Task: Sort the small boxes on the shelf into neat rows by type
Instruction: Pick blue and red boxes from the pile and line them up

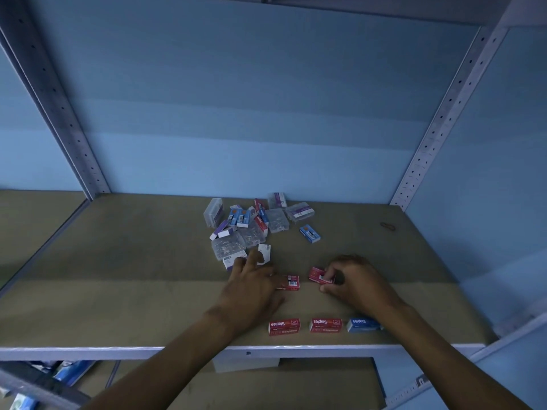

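A mixed pile of small boxes (254, 224) lies mid-shelf: clear plastic cases, blue, red and purple-white cartons. One blue box (309, 233) sits apart on the pile's right. Near the front edge stand two red staples boxes (284, 326) (325, 325) and a blue staples box (362, 324) in a row. My left hand (251, 287) rests flat, its fingers on a red box (291, 282). My right hand (353, 281) pinches another red box (319, 275), tilted just above the shelf.
The brown shelf board (133, 276) is bounded by perforated metal uprights (444, 113) at the back corners and a pale front rail (88, 350). A small dark object (387, 226) lies at the far right. Blue packages (71, 371) sit on the lower shelf.
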